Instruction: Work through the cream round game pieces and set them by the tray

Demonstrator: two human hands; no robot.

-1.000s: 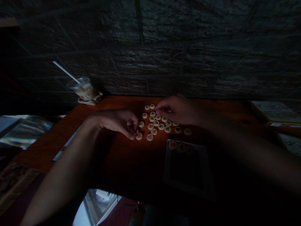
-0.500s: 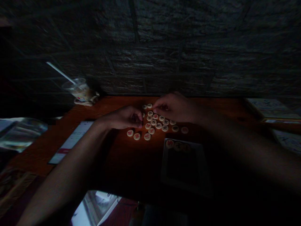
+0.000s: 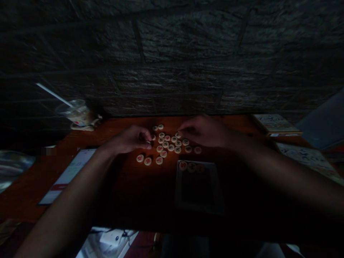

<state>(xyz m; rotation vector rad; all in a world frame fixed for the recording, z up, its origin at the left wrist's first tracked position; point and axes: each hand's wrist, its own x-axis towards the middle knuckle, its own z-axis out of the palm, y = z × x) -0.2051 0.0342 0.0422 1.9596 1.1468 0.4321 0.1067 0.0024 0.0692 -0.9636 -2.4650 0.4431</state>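
Observation:
Round wooden Chinese chess pieces [image 3: 171, 147], marked in red or black, lie in a loose cluster on the brown table. My left hand [image 3: 133, 139] is at the cluster's left side, fingers curled and thumb apart from the index finger. A piece [image 3: 153, 137] sits right by its fingertips. From the right, my right hand [image 3: 205, 130] reaches over the back of the cluster. Its pinched fingertips are on a black-marked piece [image 3: 177, 135]. Nearer me is a shallow dark tray with a pale rim [image 3: 177, 186], with three pieces in a row along its far end.
A plastic cup with a straw [image 3: 76, 111] stands at the back left, against the brick wall [image 3: 166, 82]. A phone-like flat panel [image 3: 67, 175] lies on the left. Two flat patterned boxes [image 3: 276, 123] are at the right. The scene is very dim.
The view has shifted, so the table appears further left. My right hand has drawn rightward from the small pieces at the back, and a black-marked piece now shows at its fingertips. My left hand stays nearly in place.

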